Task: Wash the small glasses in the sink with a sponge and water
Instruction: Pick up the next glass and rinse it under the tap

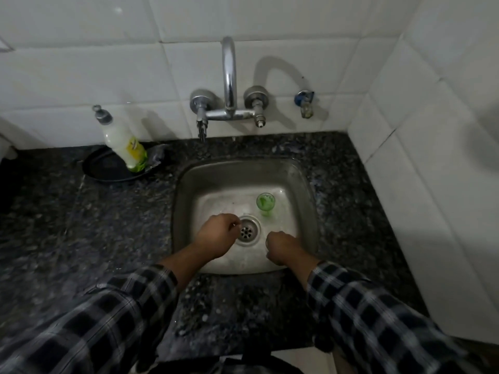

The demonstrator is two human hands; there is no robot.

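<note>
Head-worn view, steeply down over sink (243, 175)

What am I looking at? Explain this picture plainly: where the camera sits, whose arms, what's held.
No machine here: a person wears a camera on the head, looking down at their own arms. The left hand and right hand reach into a steel sink in a dark counter. The right hand grips a clear glass; the left seems to hold a second glass, hard to see. A green glass stands upright near the drain. A tap is on the wall; a bottle stands at left. No sponge shows.
</note>
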